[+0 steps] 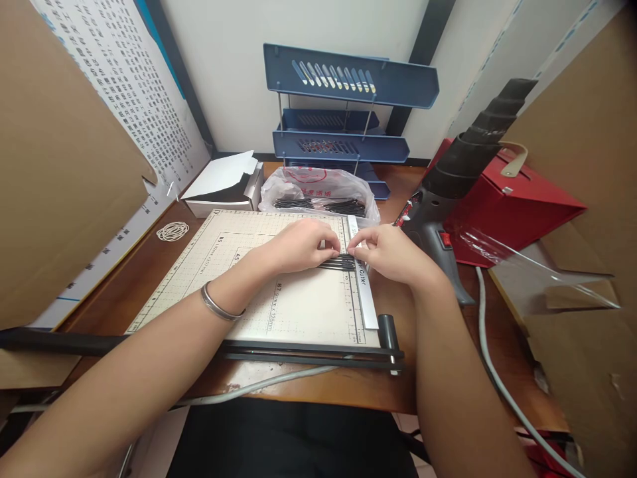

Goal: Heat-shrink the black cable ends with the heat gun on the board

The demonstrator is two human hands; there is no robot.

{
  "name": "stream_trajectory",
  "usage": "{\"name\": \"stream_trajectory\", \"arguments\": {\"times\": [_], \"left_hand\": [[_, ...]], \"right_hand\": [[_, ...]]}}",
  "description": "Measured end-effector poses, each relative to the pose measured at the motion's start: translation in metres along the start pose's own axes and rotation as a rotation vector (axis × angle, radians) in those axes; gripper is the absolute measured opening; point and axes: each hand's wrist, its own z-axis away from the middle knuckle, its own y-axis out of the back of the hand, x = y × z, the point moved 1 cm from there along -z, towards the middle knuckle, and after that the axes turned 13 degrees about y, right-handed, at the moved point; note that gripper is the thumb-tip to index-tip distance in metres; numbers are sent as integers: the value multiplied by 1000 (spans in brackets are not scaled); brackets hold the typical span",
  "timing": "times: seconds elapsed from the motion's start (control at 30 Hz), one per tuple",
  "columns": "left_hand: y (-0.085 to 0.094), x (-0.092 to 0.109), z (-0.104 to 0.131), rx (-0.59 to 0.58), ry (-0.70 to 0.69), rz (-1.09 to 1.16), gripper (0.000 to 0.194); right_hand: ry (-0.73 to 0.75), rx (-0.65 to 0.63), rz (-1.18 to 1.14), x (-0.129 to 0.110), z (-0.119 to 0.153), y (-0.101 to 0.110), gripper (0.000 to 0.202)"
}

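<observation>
My left hand (303, 244) reaches over a cream paper cutter (196, 282), its thumb and finger pinched together near the right edge. Just across from it, my right hand (388, 253) has its fingertips closed in a pinch, almost meeting the left ones. Both pinches are at the far side of several thin black strips (337, 265), which lie side by side on the board. Their right ends reach the white cutter rail (367, 305). The fingers partly hide the strip at the pinch.
Behind the cutter sit a plastic bag (269, 194) holding more black strips, a white box (219, 179) and a blue rack (343, 143). Rubber bands (172, 231) lie left. On the right stand a black heat gun (430, 232) and a red box (527, 199). The cutter's black arm (64, 342) runs along the front.
</observation>
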Motion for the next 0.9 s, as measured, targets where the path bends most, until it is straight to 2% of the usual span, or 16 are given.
{"name": "stream_trajectory", "arguments": {"times": [0.17, 0.3, 0.43, 0.5, 0.57, 0.9], "left_hand": [[0, 6, 4, 1, 33, -52, 21], [-4, 27, 22, 14, 118, -175, 37], [-19, 50, 38, -133, 225, -264, 68], [-26, 56, 40, -204, 270, -287, 75], [-31, 58, 41, -220, 298, -290, 76], [-44, 76, 60, -153, 291, -395, 72]], "right_hand": [[4, -31, -7, 0, 0, -1, 16], [33, 18, -2, 1, 0, -1, 18], [28, 53, -4, 3, -1, -3, 18], [17, 62, -8, 5, -2, -5, 17], [7, 69, -14, 7, -3, -6, 16], [19, 114, -53, 8, -5, -6, 13]]}}
